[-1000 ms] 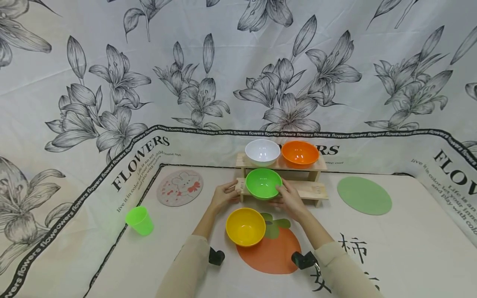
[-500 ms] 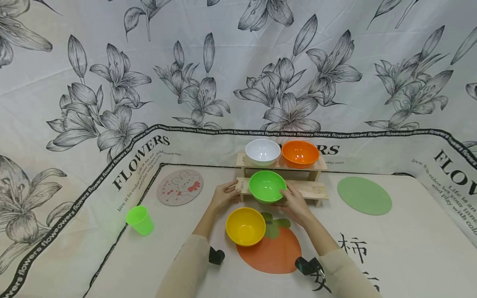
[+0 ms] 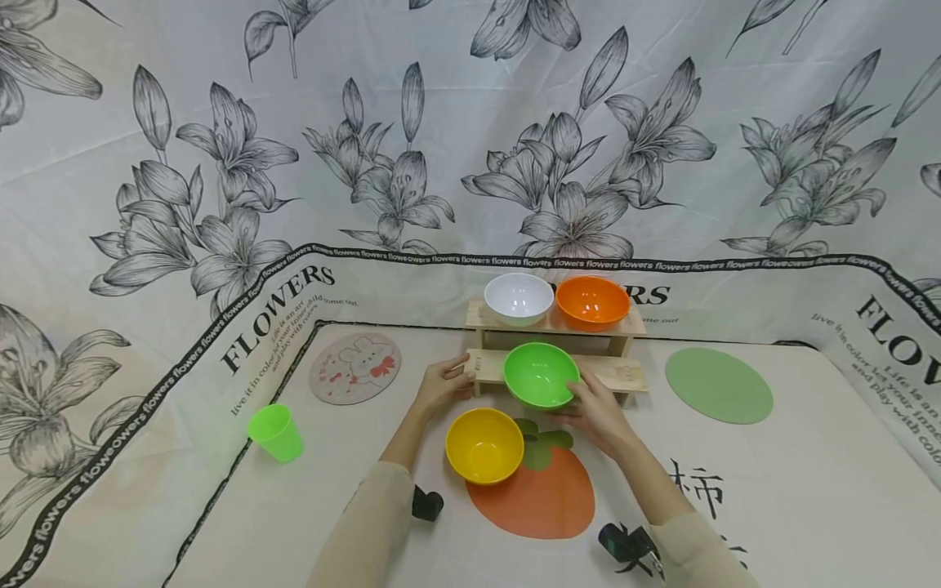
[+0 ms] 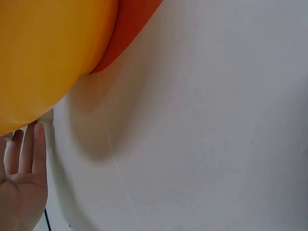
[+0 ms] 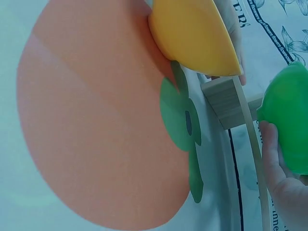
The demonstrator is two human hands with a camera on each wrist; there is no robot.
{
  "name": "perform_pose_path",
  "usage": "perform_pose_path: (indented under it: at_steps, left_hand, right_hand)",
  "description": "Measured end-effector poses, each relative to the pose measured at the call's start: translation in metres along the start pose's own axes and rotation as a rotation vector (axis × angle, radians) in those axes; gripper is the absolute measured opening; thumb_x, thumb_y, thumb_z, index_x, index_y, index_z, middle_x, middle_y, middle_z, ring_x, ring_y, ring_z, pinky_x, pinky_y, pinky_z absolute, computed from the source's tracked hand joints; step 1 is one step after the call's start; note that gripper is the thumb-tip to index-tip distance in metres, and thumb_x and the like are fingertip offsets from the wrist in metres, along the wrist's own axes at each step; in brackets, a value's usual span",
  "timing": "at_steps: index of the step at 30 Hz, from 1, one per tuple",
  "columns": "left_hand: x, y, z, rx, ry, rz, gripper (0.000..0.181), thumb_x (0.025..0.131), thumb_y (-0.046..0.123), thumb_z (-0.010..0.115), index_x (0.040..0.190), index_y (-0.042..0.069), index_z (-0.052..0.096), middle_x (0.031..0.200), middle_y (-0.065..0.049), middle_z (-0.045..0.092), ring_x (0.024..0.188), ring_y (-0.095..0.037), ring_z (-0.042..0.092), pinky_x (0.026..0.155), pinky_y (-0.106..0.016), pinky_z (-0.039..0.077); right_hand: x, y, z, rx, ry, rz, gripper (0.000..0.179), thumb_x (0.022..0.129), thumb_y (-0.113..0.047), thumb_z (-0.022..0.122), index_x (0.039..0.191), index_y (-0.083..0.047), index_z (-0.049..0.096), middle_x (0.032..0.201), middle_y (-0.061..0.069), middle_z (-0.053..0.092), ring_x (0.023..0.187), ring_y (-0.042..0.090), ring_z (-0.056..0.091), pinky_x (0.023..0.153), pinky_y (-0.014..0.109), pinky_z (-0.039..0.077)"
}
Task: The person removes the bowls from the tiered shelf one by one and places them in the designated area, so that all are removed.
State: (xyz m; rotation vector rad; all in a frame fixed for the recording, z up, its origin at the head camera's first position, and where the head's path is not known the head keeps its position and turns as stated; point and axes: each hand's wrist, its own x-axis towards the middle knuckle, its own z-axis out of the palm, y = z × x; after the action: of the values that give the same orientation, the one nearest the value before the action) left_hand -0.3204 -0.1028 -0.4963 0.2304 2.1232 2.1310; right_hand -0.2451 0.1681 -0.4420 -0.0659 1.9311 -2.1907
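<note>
My right hand [image 3: 599, 408] pinches the right rim of a green bowl [image 3: 540, 371], thumb at the rim and fingers beneath. The bowl is at the lower step of a two-step wooden stand [image 3: 613, 373]; whether it touches the wood I cannot tell. In the right wrist view the green bowl [image 5: 288, 120] shows at the right edge above that hand's fingers. My left hand [image 3: 439, 390] holds the left end of the lower step. Its fingertips are partly hidden behind a yellow bowl [image 4: 43, 57] in the left wrist view.
On the upper step stand a white bowl [image 3: 518, 300] and an orange bowl [image 3: 592, 303]. The yellow bowl rests in front, over a printed persimmon [image 3: 540, 506]. A green cup [image 3: 276, 433], a rabbit-print mat [image 3: 356, 369] and a green mat [image 3: 719, 385] lie about.
My right hand has moved the green bowl to the right and slightly toward me along the lower step. The left hand stays at the stand's left end.
</note>
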Motion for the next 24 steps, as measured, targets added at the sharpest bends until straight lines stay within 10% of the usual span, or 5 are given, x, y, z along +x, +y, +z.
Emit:
perform_pose_path:
  at_steps: [24]
  left_hand:
    - [-0.001,0.001,0.001,0.017,0.003,0.007,0.050,0.089,0.006,0.064,0.135,-0.003,0.047,0.127,-0.030,0.051,0.092,-0.037,0.066,0.078,-0.048,0.057]
  right_hand:
    - [-0.029,0.002,-0.014,-0.049,-0.043,-0.017,0.054,0.101,-0.009,0.026,0.152,-0.007,0.006,0.151,0.025,0.015,0.103,0.029,0.059,0.088,0.047,0.055]
